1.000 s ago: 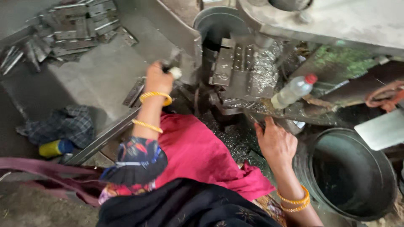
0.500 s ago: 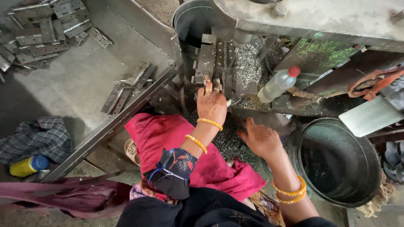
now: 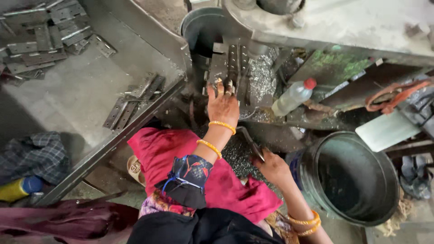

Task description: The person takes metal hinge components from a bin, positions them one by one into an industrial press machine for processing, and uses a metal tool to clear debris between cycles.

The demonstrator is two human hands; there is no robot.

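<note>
Steel, stiff and sharp-edged: your left hand (image 3: 223,106) is pinching the hinge plate (image 3: 220,72); right hand (image 3: 271,166) is gripping the lever (image 3: 249,142).

Hinge plates (image 3: 131,101): dull grey metal, lying matt on a scuffed steel surface (image 3: 81,90). Bottle (image 3: 291,97): clear plastic, showing a glossy red cap. Lap cloth (image 3: 217,185): soft magenta fabric; bucket (image 3: 352,180): dark, smooth-walled.

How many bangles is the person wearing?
4 that I can see: two on the left wrist, near the left hand, and two on the right wrist, below the right hand. More may be hidden.
</note>
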